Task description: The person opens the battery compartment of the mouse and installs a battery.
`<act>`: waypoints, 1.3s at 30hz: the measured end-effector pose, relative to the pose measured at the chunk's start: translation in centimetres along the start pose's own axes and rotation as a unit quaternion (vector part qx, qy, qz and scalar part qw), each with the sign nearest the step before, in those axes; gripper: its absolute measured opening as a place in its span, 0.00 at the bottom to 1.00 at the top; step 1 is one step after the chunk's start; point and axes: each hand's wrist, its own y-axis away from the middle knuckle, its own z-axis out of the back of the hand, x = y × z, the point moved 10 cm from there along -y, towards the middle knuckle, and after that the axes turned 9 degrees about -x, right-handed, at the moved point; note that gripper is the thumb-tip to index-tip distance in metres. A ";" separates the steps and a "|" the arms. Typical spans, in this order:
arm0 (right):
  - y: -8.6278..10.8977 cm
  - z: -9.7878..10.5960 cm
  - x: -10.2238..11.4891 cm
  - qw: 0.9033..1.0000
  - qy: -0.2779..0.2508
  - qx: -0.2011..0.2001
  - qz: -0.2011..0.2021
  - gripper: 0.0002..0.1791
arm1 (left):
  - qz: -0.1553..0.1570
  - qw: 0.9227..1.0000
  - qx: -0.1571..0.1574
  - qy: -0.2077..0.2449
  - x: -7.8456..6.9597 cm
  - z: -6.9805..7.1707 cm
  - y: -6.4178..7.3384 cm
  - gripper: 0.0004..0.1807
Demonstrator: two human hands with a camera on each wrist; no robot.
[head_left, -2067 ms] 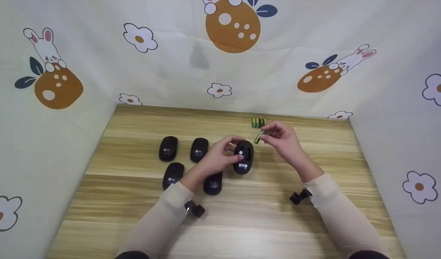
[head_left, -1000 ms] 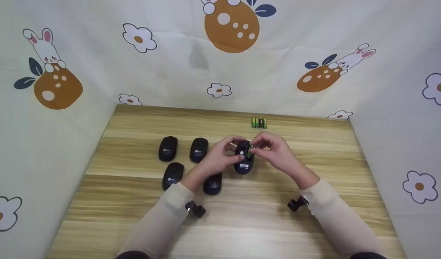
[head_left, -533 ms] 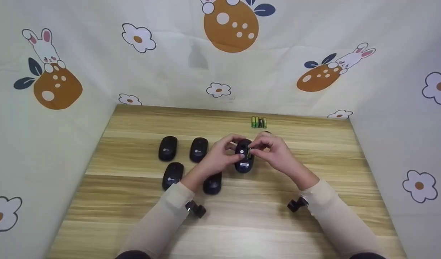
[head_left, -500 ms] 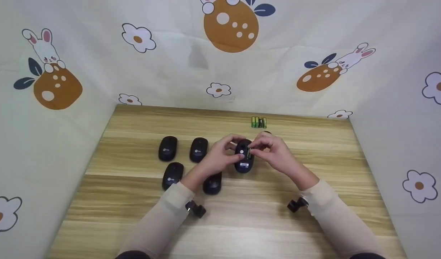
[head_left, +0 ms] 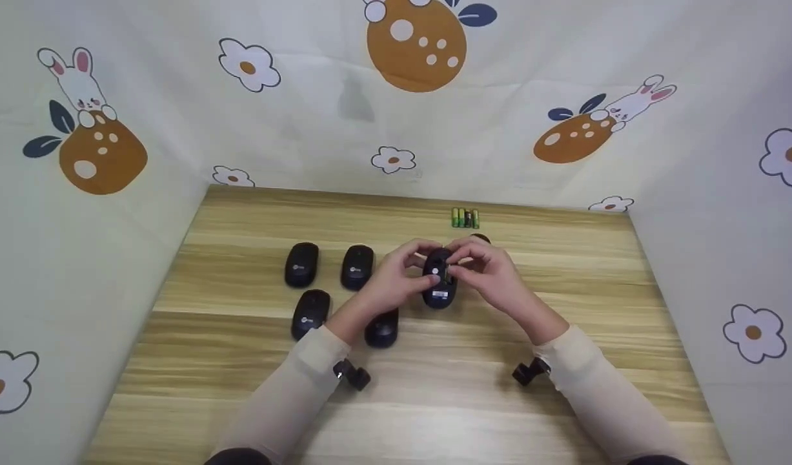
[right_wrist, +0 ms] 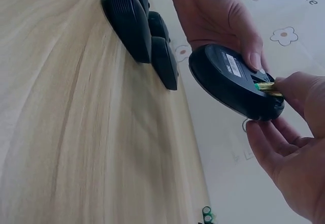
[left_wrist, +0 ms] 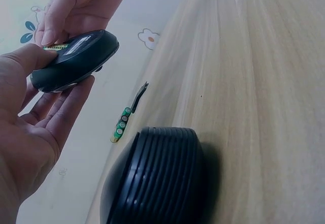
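Over wood tbl (head_left: 447, 413), btwn bunny-print walls (head_left: 486, 129): mouse (head_left: 439, 294).

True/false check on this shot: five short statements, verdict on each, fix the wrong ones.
1. The left hand holds a mouse, underside showing. True.
2. The right hand is well clear of that mouse. False: the right hand touches the battery at its underside.
3. Four other mice lie on the table. True.
4. They lie to the right of both hands. False: they are on the left.
5. Four spare batteries lie near the table's far edge. True.
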 end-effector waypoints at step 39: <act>0.0 0.2 -0.5 0.999 -0.030 -0.039 -0.010 0.09 | -0.007 1.000 -0.011 0.008 0.0 -0.3 -0.1 0.30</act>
